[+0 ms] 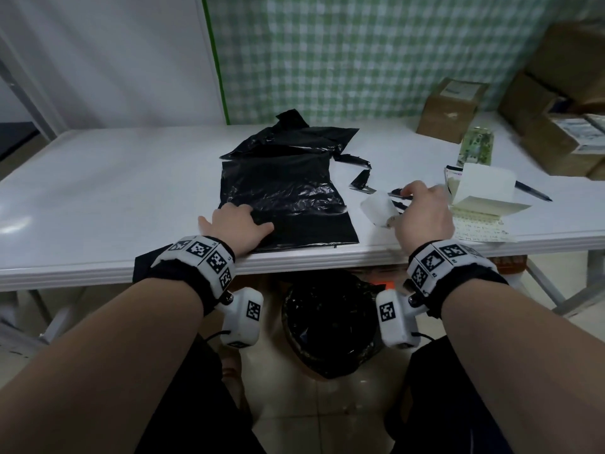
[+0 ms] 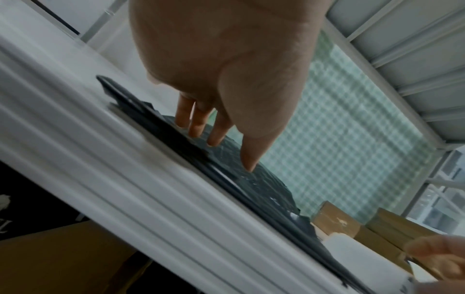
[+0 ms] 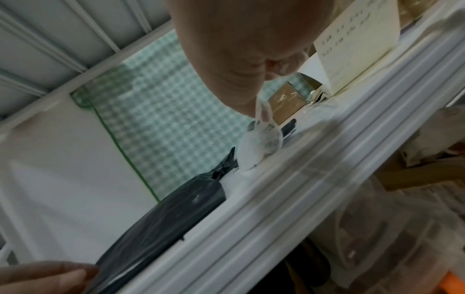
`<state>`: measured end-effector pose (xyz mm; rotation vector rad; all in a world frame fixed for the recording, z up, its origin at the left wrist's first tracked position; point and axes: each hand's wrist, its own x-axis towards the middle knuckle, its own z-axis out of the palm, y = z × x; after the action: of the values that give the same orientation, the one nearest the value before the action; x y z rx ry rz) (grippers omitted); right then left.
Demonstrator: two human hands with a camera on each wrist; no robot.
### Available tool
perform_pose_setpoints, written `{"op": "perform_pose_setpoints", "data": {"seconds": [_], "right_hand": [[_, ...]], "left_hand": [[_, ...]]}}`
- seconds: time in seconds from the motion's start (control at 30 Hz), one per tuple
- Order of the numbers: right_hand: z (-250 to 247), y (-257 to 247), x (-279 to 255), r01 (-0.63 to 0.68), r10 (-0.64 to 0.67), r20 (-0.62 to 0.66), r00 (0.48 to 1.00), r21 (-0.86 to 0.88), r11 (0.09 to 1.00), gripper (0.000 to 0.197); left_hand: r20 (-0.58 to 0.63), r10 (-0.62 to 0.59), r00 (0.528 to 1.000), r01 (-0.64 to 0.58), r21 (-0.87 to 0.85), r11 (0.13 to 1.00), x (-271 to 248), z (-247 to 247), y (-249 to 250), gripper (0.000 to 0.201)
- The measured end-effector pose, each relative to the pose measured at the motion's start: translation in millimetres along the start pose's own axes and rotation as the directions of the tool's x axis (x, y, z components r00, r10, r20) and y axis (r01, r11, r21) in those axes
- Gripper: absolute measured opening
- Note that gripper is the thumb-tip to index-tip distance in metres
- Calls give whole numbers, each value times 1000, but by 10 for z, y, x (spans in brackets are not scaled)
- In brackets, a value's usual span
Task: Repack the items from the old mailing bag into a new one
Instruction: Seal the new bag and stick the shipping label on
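The white table [image 1: 98,191] lies bare and open across its left half, from the near edge back to the wall. Its middle is covered by the flat black mailing bag [image 1: 288,198], low enough to pass over, with the torn black bag [image 1: 288,136] crumpled behind it. Right of the flat bag, black scraps [image 1: 360,178], a small white packet [image 1: 376,208] and an open notepad [image 1: 481,198] crowd the surface, with a pen [image 1: 533,191] beside the pad. Cardboard boxes [image 1: 448,109] block the far right corner. Under the table edge a black-lined bin [image 1: 327,322] fills the space between the knees.
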<state>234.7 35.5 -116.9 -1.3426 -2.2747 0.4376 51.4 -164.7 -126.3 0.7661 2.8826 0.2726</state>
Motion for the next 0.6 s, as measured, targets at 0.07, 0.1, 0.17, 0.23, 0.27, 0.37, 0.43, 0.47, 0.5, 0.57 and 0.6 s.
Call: {"op": "perform_pose_setpoints", "data": {"seconds": [0.07,0.1,0.17,0.23,0.27,0.37,0.43,0.47,0.5,0.57,0.6], "right_hand": [[-5,27,45,7,-7,-9,1000,3,1000,24],[-6,34,71,15,-15,-15,1000,-3,1000,22],[1,46,123,42,-41,28,999,-21,999,25],[5,55,148,64,-60,129,990,-27,998,36],[9,60,150,67,-63,164,984,-23,997,39],[8,52,139,55,-57,151,987,17,998,33],[20,12,123,66,-69,124,990,21,998,44],[30,-17,120,78,-79,118,990,9,997,50],[45,-50,120,90,-89,117,989,-7,996,54],[76,-108,126,94,-88,130,988,-38,995,54],[96,-129,136,89,-81,137,987,-57,994,53]], "left_hand": [[-53,58,997,-61,-58,996,-30,-10,94,58],[-70,87,994,-92,-87,992,-38,-18,138,56],[-83,135,987,-148,-166,975,-41,-40,209,53],[-93,183,979,-201,-244,949,-44,-65,266,49],[-101,205,974,-225,-267,937,-48,-78,291,46],[-124,256,959,-282,-305,910,-57,-107,363,37],[-129,276,953,-303,-327,895,-63,-120,401,31],[-125,284,951,-309,-335,890,-67,-124,418,30],[-116,290,950,-313,-342,886,-75,-126,434,28],[-97,301,949,-315,-352,881,-95,-124,463,26],[-93,306,947,-319,-354,879,-106,-122,474,26]]}}
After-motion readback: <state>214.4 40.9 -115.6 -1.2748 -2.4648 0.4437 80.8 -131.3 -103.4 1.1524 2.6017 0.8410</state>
